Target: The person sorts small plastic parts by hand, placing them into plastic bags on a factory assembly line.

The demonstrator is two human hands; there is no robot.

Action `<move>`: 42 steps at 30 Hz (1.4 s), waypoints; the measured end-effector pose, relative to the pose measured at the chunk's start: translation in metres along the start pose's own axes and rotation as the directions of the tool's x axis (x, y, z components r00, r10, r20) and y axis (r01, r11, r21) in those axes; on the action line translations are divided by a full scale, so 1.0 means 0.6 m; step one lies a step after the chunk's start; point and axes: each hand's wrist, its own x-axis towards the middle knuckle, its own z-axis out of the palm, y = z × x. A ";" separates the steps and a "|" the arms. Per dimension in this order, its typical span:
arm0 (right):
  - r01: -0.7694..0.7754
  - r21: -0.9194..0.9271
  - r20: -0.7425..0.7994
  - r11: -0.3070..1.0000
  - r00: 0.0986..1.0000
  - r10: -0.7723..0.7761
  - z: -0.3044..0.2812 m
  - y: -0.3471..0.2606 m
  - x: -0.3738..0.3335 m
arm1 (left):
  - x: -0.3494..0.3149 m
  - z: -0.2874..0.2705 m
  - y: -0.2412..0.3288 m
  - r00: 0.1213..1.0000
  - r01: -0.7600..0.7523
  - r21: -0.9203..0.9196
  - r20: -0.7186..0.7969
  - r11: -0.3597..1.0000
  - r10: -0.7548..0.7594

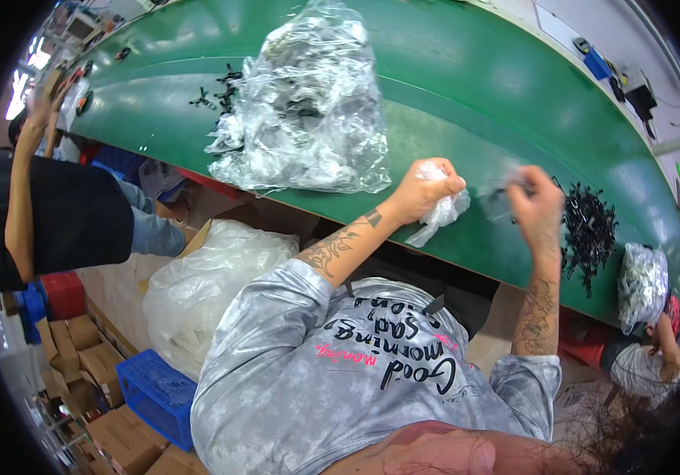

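My left hand is closed around a crumpled bunch of thin clear plastic above the near edge of the green table. To its right, my right hand has its fingers curled in a pinch. A small clear plastic bag, smeared by motion, is at those fingertips; something dark shows at it, too blurred to name. Just right of this hand lies a heap of small black parts. On the table left of my hands stands a large clear bag full of crumpled plastic.
The long green table curves across the view. More black parts lie behind the large bag; a filled clear bag sits at the right edge. Below left are a plastic-lined box, a blue crate and cartons. People stand at both sides.
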 end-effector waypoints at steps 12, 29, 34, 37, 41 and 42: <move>-0.201 -0.042 -0.390 0.979 0.905 0.169 -0.151 0.188 0.005 | -0.130 -0.028 0.256 0.898 0.040 0.854 -0.258 0.519 0.355; 0.082 0.382 -0.544 0.920 0.825 0.152 -0.136 0.163 -0.119 | -0.085 -0.192 0.313 0.835 0.417 0.890 -0.293 -0.186 0.466; 0.042 0.410 -0.566 0.911 0.796 0.217 -0.144 0.165 -0.157 | -0.114 -0.162 0.361 0.689 0.259 0.935 -0.355 0.243 0.632; -0.012 0.286 -0.603 0.958 0.775 0.190 -0.137 0.150 -0.154 | -0.119 -0.146 0.381 0.663 0.141 0.965 -0.258 0.220 0.703; 0.021 0.378 -0.548 0.925 0.811 0.206 -0.086 0.086 -0.138 | -0.104 -0.071 0.343 0.609 -0.280 0.754 -0.339 0.594 0.717; 0.064 0.428 -0.528 0.902 0.827 0.192 -0.061 0.055 -0.128 | -0.093 -0.044 0.316 0.634 -0.318 0.671 -0.375 0.670 0.677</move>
